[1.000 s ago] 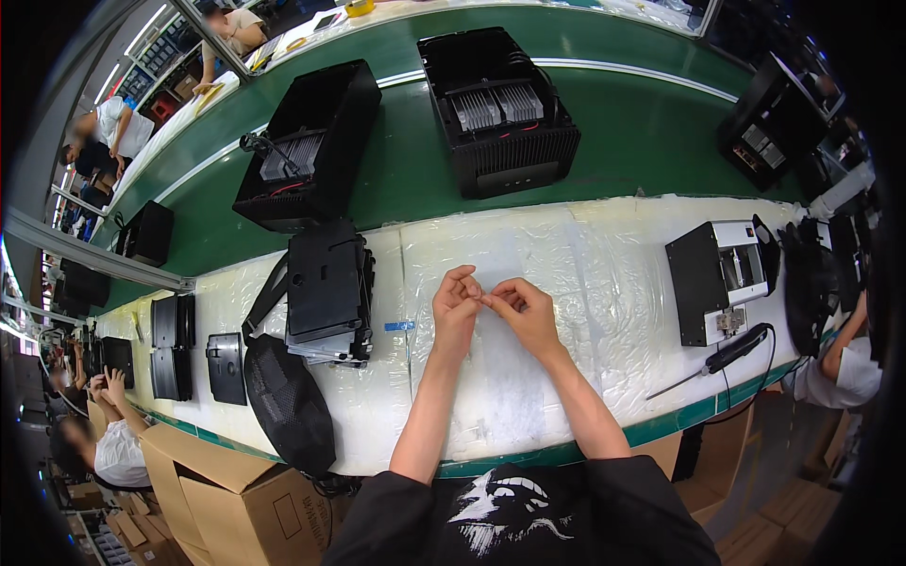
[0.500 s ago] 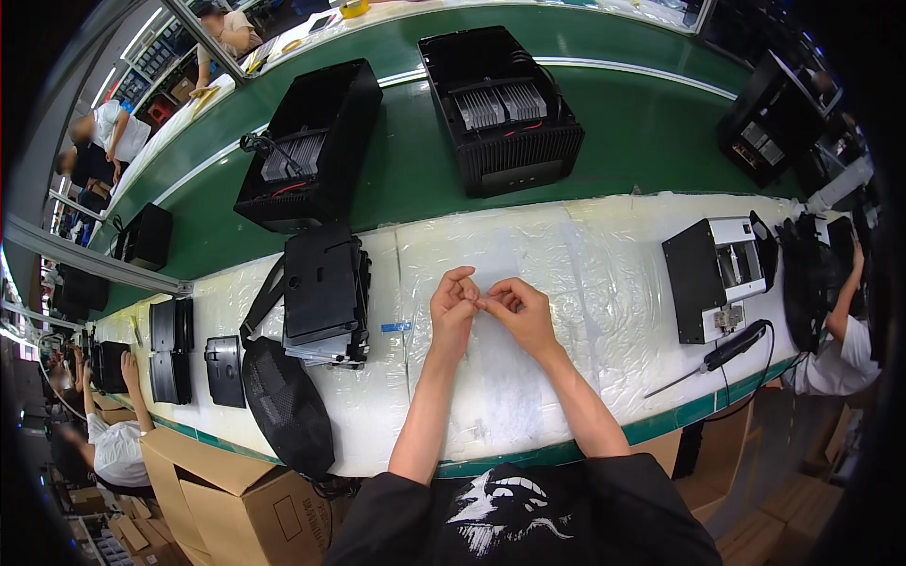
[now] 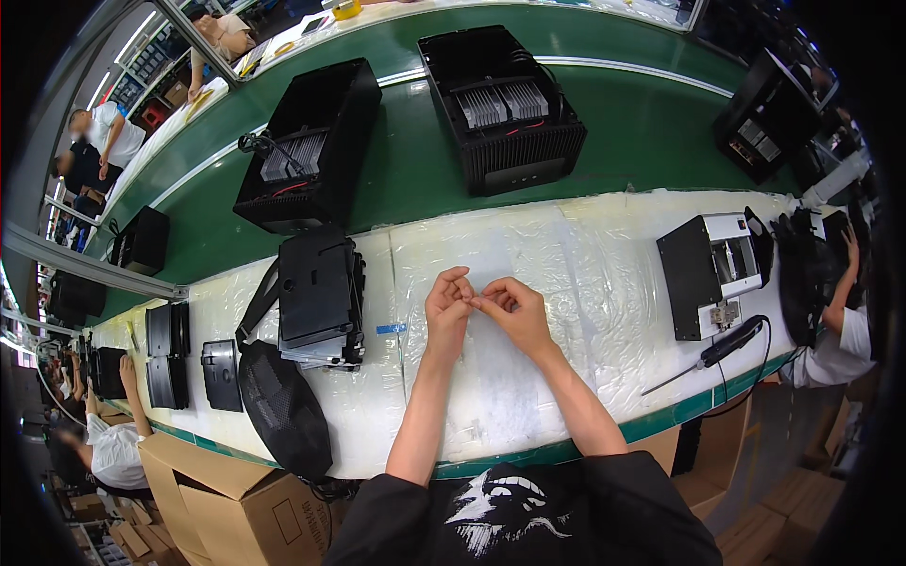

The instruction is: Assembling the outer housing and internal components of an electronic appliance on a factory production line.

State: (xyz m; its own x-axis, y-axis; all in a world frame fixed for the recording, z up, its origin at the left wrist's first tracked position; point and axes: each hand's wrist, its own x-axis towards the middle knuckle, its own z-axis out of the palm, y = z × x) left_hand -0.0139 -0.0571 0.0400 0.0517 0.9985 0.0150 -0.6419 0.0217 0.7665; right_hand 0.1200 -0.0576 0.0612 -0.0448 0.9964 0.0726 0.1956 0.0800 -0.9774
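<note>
1. Blue strip (image 3: 391,329), flat on the film-covered white worktop (image 3: 613,255), near the left hand (image 3: 447,304) and to its left.
2. Over the middle of the worktop, left hand with fingers curled, right hand (image 3: 516,311) with thumb and forefinger drawn in, fingertips of both meeting. Too small a spot to make out anything between; cannot tell whether pinching or merely touching.
3. Left of the strip, a stack of black panels (image 3: 316,288) on the worktop, with a black strap (image 3: 260,307) and a black mesh bag (image 3: 283,406) beside it.
4. Farther left, a small black panel (image 3: 222,375), then two larger black pieces (image 3: 167,363).
5. Well to the right of both hands, a black-and-silver bench device (image 3: 713,274); just below it, a black-handled tool (image 3: 731,341) with a long thin shaft and a cable.
6. Beyond the worktop, on a green surface (image 3: 613,141), two open black housings (image 3: 514,156) with finned silver blocks inside.
7. Below the near left edge, an open cardboard box (image 3: 255,514); at far left and far right, co-workers in white shirts.
</note>
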